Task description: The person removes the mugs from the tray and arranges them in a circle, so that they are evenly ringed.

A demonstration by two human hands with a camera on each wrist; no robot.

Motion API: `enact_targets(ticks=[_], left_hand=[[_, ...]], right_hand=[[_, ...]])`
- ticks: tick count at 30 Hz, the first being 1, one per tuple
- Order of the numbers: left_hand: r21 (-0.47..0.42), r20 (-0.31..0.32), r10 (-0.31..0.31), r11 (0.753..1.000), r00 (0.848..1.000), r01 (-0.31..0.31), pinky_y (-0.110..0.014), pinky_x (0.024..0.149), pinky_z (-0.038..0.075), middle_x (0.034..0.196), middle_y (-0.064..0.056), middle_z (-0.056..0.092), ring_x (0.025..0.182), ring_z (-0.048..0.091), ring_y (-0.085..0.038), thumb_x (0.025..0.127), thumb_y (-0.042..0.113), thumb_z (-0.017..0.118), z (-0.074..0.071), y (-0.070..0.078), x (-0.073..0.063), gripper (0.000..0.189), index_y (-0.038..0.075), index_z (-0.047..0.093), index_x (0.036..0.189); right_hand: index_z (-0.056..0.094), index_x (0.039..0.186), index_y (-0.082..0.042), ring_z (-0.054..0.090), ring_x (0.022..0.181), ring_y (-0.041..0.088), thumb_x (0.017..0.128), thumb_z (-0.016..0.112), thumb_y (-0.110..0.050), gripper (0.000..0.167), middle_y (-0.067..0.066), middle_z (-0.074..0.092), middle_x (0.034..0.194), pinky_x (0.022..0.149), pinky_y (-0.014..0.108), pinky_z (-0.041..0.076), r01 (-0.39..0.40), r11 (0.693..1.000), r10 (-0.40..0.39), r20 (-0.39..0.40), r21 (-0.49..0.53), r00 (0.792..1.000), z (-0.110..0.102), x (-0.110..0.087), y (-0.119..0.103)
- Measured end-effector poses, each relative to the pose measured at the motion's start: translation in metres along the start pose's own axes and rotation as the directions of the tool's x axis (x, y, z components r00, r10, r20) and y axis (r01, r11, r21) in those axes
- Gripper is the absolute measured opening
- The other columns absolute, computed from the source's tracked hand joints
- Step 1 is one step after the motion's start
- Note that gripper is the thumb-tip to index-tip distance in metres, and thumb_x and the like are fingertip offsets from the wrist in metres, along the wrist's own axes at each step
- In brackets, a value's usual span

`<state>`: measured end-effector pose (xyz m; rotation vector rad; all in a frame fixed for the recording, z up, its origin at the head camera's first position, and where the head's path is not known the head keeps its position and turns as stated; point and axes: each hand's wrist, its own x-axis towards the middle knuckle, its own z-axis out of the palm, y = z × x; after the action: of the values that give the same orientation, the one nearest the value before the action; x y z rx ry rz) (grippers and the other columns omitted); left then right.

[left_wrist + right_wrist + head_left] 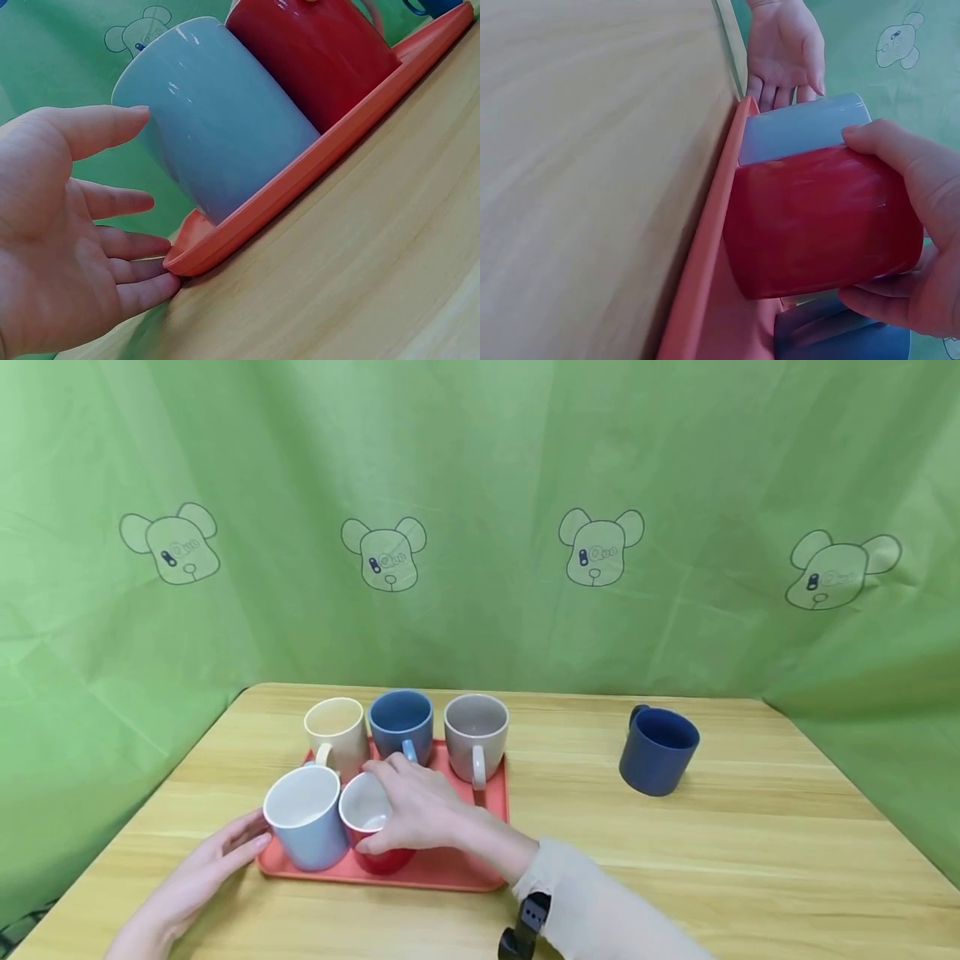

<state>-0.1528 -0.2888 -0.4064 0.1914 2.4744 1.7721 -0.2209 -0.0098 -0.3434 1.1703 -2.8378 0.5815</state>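
In the head view my right hand [420, 806] grips a red mug [386, 862] with a white inside, thumb on the near side and fingers over the far rim. The mug stands at the front of a coral-red tray [457, 872]. Beside it, touching or nearly so, is a light blue mug [311, 842] at the tray's front left corner. My left hand [206, 870] lies left of that mug, fingers relaxed. In the left wrist view its lower fingertips [169, 283] meet the tray's corner, and the thumb is close to the mug's side; whether it touches, I cannot tell.
Along the tray's back row stand a cream mug [351, 752], a blue mug [386, 745] and a grey mug [493, 745], handles toward me. A navy mug [651, 764] stands apart on the wooden table [750, 827] at right. A green curtain [495, 627] hangs behind.
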Motion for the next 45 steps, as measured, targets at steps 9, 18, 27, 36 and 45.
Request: enact_targets(ticks=[9,18,27,36,45], left_hand=[[0.022,-0.009,0.007,1.000,1.000,-0.007,-0.008,0.090,0.031,0.143,-0.031,0.026,0.106,0.035,0.019,0.098,0.018,0.046,-0.001,0.000,0.001,0.057,-0.013,0.022,0.140],[0.015,-0.002,0.007,1.000,1.000,-0.007,-0.007,0.089,0.031,0.143,-0.032,0.025,0.106,0.035,0.019,0.098,0.017,0.045,-0.001,-0.001,0.001,0.057,-0.013,0.021,0.140],[-0.003,-0.004,0.010,1.000,1.000,-0.010,-0.007,0.089,0.031,0.142,-0.033,0.027,0.106,0.037,0.018,0.098,0.017,0.045,0.000,-0.003,-0.001,0.056,-0.014,0.022,0.140],[0.003,-0.005,0.004,1.000,1.000,-0.003,-0.006,0.088,0.031,0.143,-0.032,0.026,0.106,0.035,0.019,0.098,0.017,0.045,-0.001,-0.002,0.000,0.057,-0.013,0.021,0.140],[0.003,-0.008,-0.002,1.000,1.000,0.002,-0.006,0.088,0.031,0.143,-0.033,0.025,0.106,0.035,0.020,0.098,0.017,0.045,-0.001,-0.002,0.000,0.057,-0.013,0.021,0.140]], right_hand=[[0.045,0.130,-0.017,0.048,0.092,0.007,0.063,0.075,-0.055,0.083,-0.006,0.051,0.108,0.070,0.021,0.045,0.035,0.998,-0.032,-0.083,0.046,0.996,-0.003,-0.014,0.004],[0.046,0.129,-0.020,0.049,0.092,0.007,0.061,0.076,-0.057,0.082,-0.007,0.050,0.110,0.069,0.025,0.045,0.040,0.998,-0.031,-0.152,0.055,0.988,-0.021,-0.034,0.007],[0.047,0.130,-0.019,0.050,0.093,0.010,0.060,0.077,-0.056,0.084,-0.006,0.051,0.113,0.071,0.030,0.045,0.050,0.999,-0.047,-0.149,0.020,0.988,-0.033,-0.058,0.013],[0.046,0.131,-0.019,0.050,0.098,0.008,0.060,0.080,-0.050,0.085,-0.008,0.049,0.116,0.075,0.031,0.048,0.020,0.994,-0.005,-0.137,0.104,0.991,-0.049,-0.087,0.020],[0.046,0.131,-0.021,0.053,0.095,0.009,0.058,0.082,-0.052,0.087,-0.012,0.050,0.116,0.068,0.028,0.049,-0.052,0.990,0.072,-0.157,0.131,0.985,-0.065,-0.123,0.032]])
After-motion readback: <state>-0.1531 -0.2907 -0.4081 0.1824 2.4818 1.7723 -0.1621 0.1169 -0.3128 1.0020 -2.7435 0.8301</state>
